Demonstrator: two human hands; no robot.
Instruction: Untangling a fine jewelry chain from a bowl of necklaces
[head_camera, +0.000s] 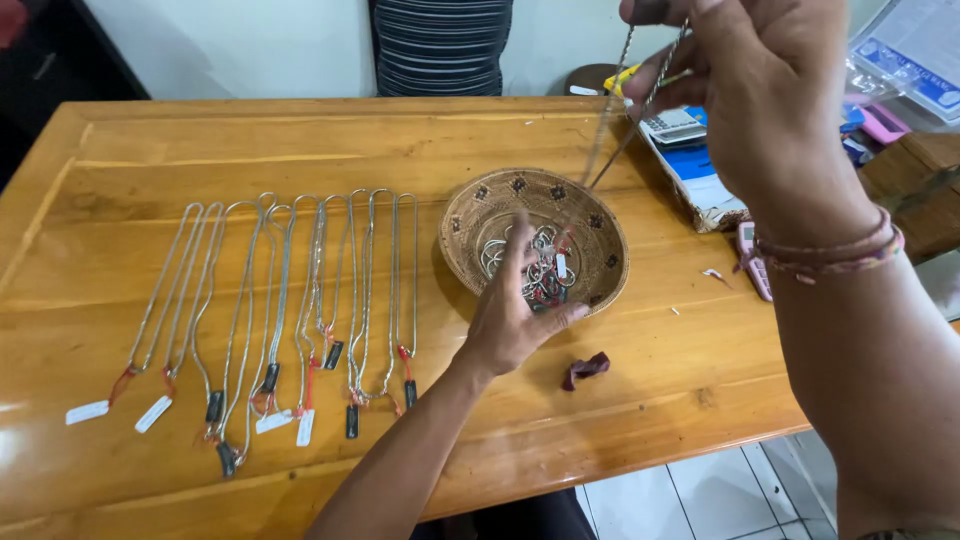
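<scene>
Fingertips (655, 10) of the right hand (770, 100), raised at about one o'clock, pinch the top of a silver chain (612, 125), whose two strands hang down toward the woven basket (470, 225). Lower, at centre, the left hand (510, 310) reaches over the basket's six o'clock rim, its fingers spread apart and touching the tangle of chains and tags (535, 270) inside, with none clearly gripped. At nine o'clock a row of chains (290, 300) with red ties and white and black tags lies laid out straight on the wooden table (640, 390). A dark red scrap (586, 368) lies at five o'clock from the basket. A likely risk: the hanging chain's lower end could snag in the tangle and drag other pieces out, or tip the light basket.
</scene>
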